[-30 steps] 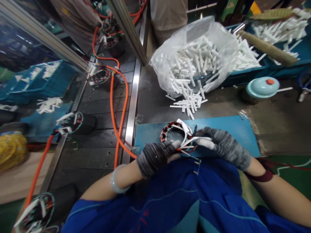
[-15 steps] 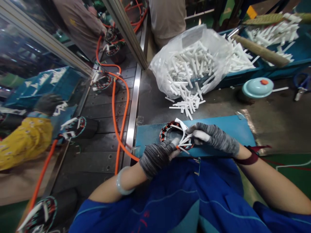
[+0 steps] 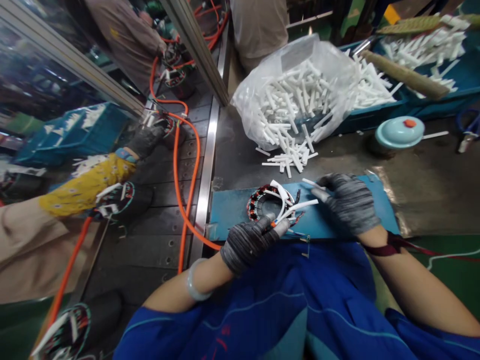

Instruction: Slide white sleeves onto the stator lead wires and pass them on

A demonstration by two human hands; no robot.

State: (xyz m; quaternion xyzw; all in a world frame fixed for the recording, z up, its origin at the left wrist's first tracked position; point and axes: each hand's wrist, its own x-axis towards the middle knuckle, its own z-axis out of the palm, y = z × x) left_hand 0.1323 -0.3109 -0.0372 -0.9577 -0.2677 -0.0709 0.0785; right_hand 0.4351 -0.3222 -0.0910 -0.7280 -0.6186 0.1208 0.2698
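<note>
Head view: a wound ring [image 3: 254,205] with red, black and pale windings lies on a blue mat [image 3: 228,215] at the near edge of the worktop [image 3: 234,165], directly before the person, presumably so that both hands reach it easily. The left hand [image 3: 247,245], in a striped grey knit glove, has its grip closed around the white-sleeved leads [image 3: 305,204] at the ring's near side, probably to steady them and keep them fanned to the right. The right hand [image 3: 350,205], gloved alike, is apart from the ring; its grip is pinched on a short white tube [image 3: 309,183], held near one end, which seems to leave the other end exposed. Beyond the mat, loose white tubes [image 3: 292,159] spill from a clear plastic bag [image 3: 247,95] (its mouth faces the person, likely for easy picking). Farther right are a pale blue lidded container [image 3: 400,131] and a thick wooden handle [image 3: 407,75] lying across the tube-filled bins [image 3: 360,121]. To the left, an orange hose [image 3: 195,150] loops beside a co-worker's gloved hand [image 3: 146,142], which reaches toward another wound part [image 3: 167,125].
</note>
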